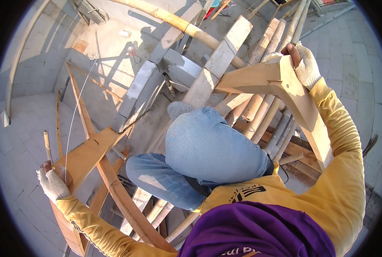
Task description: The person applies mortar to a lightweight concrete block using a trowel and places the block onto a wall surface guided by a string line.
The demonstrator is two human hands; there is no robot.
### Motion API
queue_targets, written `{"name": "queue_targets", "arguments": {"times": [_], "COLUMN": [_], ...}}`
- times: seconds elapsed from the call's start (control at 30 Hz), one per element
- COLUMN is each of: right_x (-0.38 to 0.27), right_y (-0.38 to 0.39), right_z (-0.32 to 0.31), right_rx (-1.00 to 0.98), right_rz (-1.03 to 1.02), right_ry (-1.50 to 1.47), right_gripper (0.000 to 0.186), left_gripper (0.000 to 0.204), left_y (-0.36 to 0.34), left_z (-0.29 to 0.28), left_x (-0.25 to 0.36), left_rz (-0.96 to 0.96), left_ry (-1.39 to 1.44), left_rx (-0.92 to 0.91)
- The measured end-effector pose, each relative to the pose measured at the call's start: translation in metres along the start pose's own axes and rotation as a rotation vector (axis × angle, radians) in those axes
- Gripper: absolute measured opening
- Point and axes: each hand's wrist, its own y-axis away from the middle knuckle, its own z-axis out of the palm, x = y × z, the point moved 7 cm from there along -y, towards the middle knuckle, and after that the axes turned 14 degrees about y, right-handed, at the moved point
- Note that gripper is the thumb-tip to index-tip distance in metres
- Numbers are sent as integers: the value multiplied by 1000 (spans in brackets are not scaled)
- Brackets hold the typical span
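Note:
My left hand [53,183], in a white fingerless glove, grips the edge of a light-brown board [88,156] at the lower left, its fingers curled. A thin pale line [79,98] runs down beside it. My right hand [304,64], gloved alike, is closed on the top of an angled wooden piece [298,107] at the upper right. My legs in blue jeans [212,150] are bent between the two pieces, over pale planks [206,81], with one shoe [178,109] on the timber.
Bamboo poles [186,28] and stacked timbers lie around me. Long crossed boards [129,205] slope at lower left. Below are pale block channels [137,90] and a concrete floor [109,47] in shadow stripes. Block walls [41,51] rise at left; pale blockwork [356,77] shows at right.

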Motion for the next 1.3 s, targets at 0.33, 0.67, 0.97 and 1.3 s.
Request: {"name": "queue_targets", "arguments": {"times": [0.33, 0.67, 0.97, 1.3], "right_x": [10, 3, 8, 22], "right_y": [-3, 2, -5, -7], "right_z": [3, 3, -4, 8], "right_rx": [46, 60, 140, 291], "right_rz": [-40, -55, -156, -180], "right_ry": [28, -2, 170, 332], "right_gripper": [52, 54, 34, 51], "left_gripper": [41, 46, 43, 39], "left_y": [-8, -9, -18, -16], "left_z": [7, 1, 8, 5], "left_x": [0, -5, -14, -12], "left_rz": [-10, 42, -4, 3], "left_ry": [-52, -115, -33, -94], "left_rx": [-44, -39, -57, -60]}}
